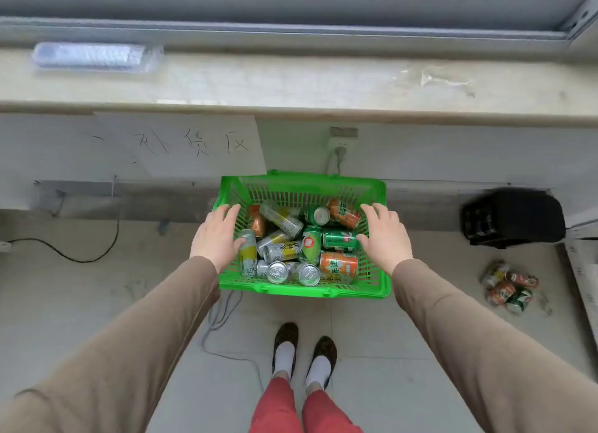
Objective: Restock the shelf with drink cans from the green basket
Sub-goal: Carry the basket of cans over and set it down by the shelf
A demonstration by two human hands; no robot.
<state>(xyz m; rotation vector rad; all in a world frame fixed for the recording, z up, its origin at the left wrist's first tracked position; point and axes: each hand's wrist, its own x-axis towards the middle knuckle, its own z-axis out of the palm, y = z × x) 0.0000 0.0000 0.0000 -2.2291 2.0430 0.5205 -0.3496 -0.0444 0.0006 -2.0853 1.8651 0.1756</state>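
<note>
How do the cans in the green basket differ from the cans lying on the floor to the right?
The basket cans are many, loose and piled in the green basket; the floor cans are few, bunched together on bare tiles. Both lots include orange and green cans.

A green basket (304, 186) of slotted plastic sits on the tiled floor below the windowsill. Inside, drink cans (293, 245) lie jumbled, mostly on their sides: silver-and-yellow ones toward the left, green and orange ones toward the right, perhaps a dozen in all.
</note>
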